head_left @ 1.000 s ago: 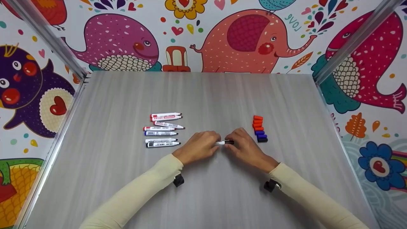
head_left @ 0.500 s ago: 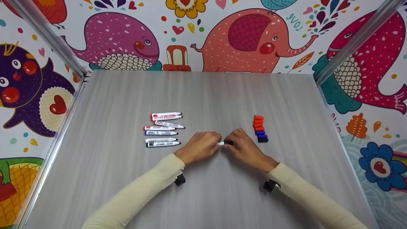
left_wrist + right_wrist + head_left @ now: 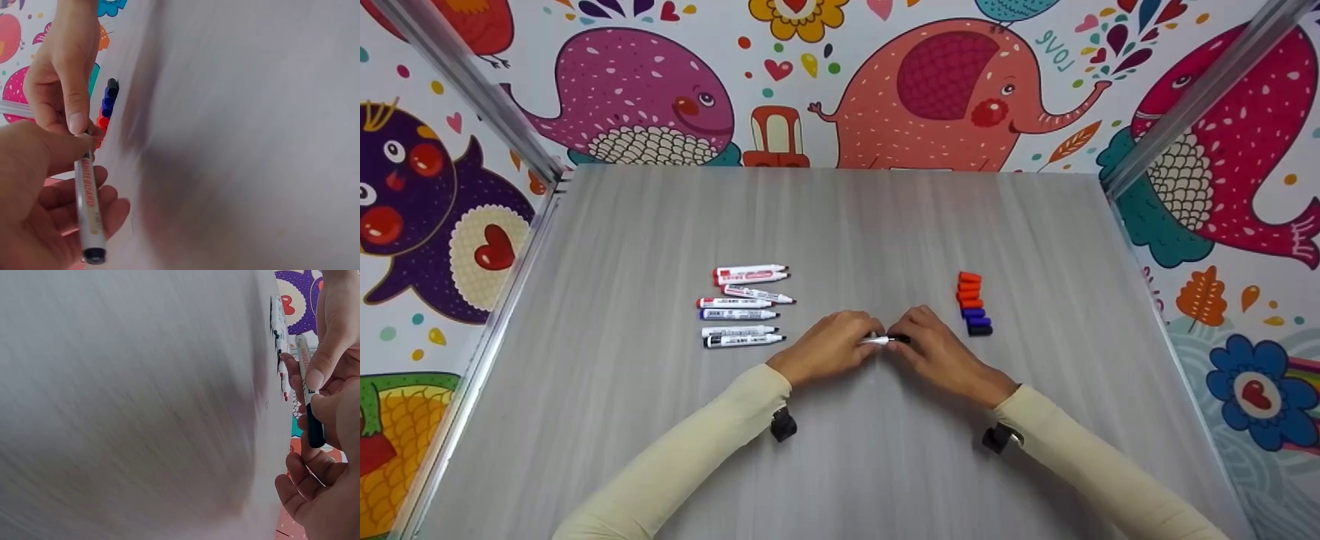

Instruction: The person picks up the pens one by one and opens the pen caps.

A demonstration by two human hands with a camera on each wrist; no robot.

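A white whiteboard marker [image 3: 88,197] with a black end lies between thumb and fingers of my left hand [image 3: 829,343], which grips its barrel. My right hand [image 3: 941,354] pinches the black cap [image 3: 316,426] at the marker's other end. The cap lines up with the barrel, and the two thumbs nearly meet where they join. To the left lie several uncapped markers [image 3: 744,315] with red, blue and black ends, their tips pointing right. A column of loose caps [image 3: 971,296], orange-red, blue and black, stands to the right of my right hand.
The grey wood-grain table [image 3: 840,232] is bordered by walls printed with cartoon animals [image 3: 945,97]. Metal posts [image 3: 1200,97] rise at the back corners. Black wrist devices [image 3: 784,424] sit at both cuffs.
Both hands stay nearly in place over the table. My right fingers have shifted slightly and cover more of the black cap, while a bit more of the white barrel shows. The other markers and caps are unmoved.
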